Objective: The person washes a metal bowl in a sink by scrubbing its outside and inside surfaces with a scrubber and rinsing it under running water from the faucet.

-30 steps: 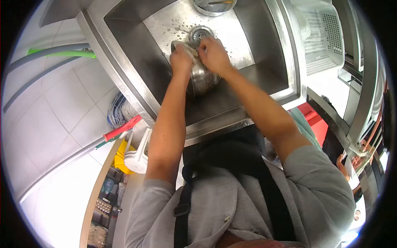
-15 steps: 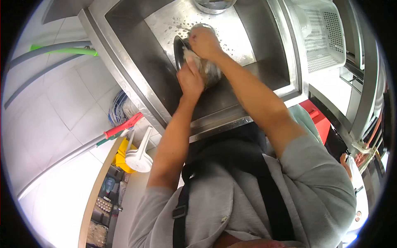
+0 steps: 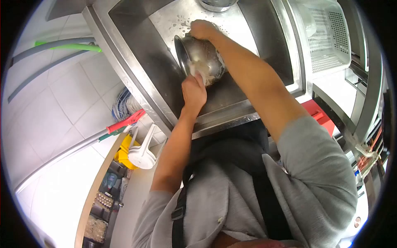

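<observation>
A metal bowl (image 3: 209,56) stands tilted on its side in the steel sink (image 3: 118,33), its dark opening turned to the left. My left hand (image 3: 193,93) is closed at the bowl's near edge, thumb lying along the metal. Beside that thumb, a pale, blurred patch (image 3: 200,68) spreads over the bowl; whether it is suds or a scrubber I cannot tell. At the far edge, my right hand (image 3: 202,29) grips the bowl with curled fingers, partly hidden. Another round metal vessel (image 3: 217,4) sits at the sink's far end, cut off by the frame.
Right of the sink stands a white perforated basket (image 3: 326,37). On the left are a green hose (image 3: 87,47), a coil of blue-white cord (image 3: 124,103), a red handle (image 3: 126,120), a white plastic stool-like item (image 3: 142,155) and an open drawer (image 3: 89,202).
My right hand has moved farther out to the bowl's far edge, uncovering more of the metal. My left hand has shifted slightly nearer to me, and the pale patch shows nearer its thumb.
</observation>
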Motion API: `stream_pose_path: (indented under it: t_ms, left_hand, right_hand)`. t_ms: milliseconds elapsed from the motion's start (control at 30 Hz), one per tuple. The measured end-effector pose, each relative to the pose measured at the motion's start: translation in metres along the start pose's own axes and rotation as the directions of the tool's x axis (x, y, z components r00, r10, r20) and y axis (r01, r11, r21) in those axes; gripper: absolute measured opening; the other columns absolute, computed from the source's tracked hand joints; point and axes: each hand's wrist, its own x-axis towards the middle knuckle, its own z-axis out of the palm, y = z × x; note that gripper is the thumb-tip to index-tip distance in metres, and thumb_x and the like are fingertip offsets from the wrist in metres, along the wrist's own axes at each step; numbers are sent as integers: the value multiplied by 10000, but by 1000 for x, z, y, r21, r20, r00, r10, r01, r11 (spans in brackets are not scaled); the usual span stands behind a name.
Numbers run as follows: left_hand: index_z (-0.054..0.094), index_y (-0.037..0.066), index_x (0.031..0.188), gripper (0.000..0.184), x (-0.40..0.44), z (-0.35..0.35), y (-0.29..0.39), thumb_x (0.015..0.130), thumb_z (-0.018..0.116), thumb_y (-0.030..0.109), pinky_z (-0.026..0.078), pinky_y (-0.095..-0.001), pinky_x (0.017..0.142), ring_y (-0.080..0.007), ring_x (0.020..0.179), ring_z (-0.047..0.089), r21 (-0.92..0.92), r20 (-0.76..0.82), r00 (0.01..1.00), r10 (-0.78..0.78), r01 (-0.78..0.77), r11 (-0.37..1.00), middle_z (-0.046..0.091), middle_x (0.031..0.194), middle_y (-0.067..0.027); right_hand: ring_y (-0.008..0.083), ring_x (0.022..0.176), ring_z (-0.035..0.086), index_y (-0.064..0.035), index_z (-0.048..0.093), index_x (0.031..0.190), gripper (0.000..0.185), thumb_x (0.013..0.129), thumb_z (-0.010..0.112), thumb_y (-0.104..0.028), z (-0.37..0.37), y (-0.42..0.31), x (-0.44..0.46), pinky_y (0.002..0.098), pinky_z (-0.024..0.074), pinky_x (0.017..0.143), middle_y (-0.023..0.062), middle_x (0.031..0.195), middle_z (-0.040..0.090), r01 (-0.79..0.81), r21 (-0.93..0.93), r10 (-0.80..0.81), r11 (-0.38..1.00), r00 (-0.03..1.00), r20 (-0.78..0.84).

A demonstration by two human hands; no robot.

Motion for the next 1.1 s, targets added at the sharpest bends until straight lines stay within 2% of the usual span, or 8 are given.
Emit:
stream_pose_path:
  t_ms: [133,300,433,600,700,800,1000,1100]
  left_hand:
    - [672,-124,812,534,80,0,7,1038,472,316,510,-523,713,-507,802,664,-320,-165,954,-250,188,929,661,803,-345]
    - [692,-137,885,520,121,-8,15,1029,521,332,520,-473,693,-397,789,701,-111,-62,957,-285,277,954,702,842,-291]
    - [685,-106,956,419,103,-33,34,1017,576,294,535,-398,659,-263,777,697,-621,128,895,-427,408,669,708,867,-173]
    - [687,-59,964,413,87,10,-35,1022,603,341,516,-354,661,-186,726,630,-830,107,775,-622,414,374,691,878,-107]
    - [696,-52,972,411,93,31,-52,1025,595,344,519,-340,664,-190,731,637,-804,95,674,-733,486,343,700,902,-99]
    - [712,-45,1026,423,100,49,-62,1032,581,358,526,-339,674,-199,749,653,-846,102,697,-710,436,306,711,930,-96]
    - [730,-72,1022,493,98,57,-68,1025,582,398,526,-349,682,-214,718,670,-859,75,628,-774,436,270,719,846,-113]
    - [733,-86,979,512,93,58,-63,1033,566,396,525,-376,689,-245,694,676,-780,-62,699,-712,412,472,724,793,-144]
  right_hand:
    - [399,957,678,-69,696,1013,262,899,566,-266,-30,-49,-65,509,532,870,218,1020,695,44,155,-3,987,967,-254]
    - [379,992,612,-70,687,957,121,883,622,-140,-22,-68,-148,490,499,847,176,1001,653,188,167,-36,968,760,-649]
    - [409,967,614,-65,677,937,93,868,652,-123,-56,-14,-151,487,491,858,184,1002,654,103,493,283,864,711,-644]
    - [412,974,612,-97,673,930,128,881,640,-211,-70,-35,-123,495,493,897,194,1046,643,74,372,125,925,865,-485]
    - [416,987,603,-81,651,904,129,897,608,-202,-44,-31,-167,532,495,843,193,1074,631,205,126,-91,970,798,-595]
    - [418,986,601,-73,647,938,114,893,607,-170,-42,58,-114,540,499,818,222,1044,624,-181,166,240,969,838,-490]
    - [430,927,600,-51,639,940,131,895,602,-169,-51,-65,-156,522,494,818,234,944,621,295,86,-183,952,769,-613]
    - [431,897,613,-45,648,952,149,881,616,-172,-39,16,-152,518,496,807,216,923,628,-55,98,102,994,819,-565]
